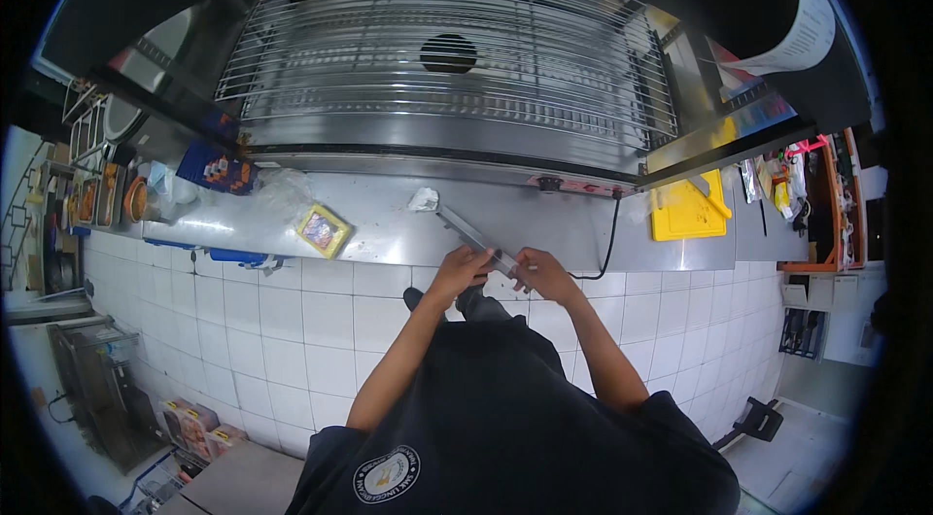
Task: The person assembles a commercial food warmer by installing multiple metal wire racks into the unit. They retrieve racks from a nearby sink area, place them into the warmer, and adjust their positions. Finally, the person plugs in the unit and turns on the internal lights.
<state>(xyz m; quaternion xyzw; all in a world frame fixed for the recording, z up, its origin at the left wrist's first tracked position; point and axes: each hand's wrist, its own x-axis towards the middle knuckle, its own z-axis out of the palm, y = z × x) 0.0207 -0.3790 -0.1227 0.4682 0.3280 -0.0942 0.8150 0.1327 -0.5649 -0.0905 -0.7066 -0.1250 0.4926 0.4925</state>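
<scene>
Between my two hands a long, narrow grey metal strip [468, 229] slants from the steel counter down toward my body. My left hand [461, 275] is closed around it near its lower part, thumb on top. At the near end, my right hand [544, 275] grips the same strip with bent fingers. The far tip lies over the counter [379, 223], close to a crumpled white wad [424, 199]. What the strip belongs to cannot be made out.
A steel cabinet with wire racks [447, 107] stands behind the counter, with a black knob [550, 185] and hanging black cable [613, 233]. Left are a yellow-edged box [322, 230] and clear plastic bags [282, 204]. On the right lies a yellow cutting board [688, 209].
</scene>
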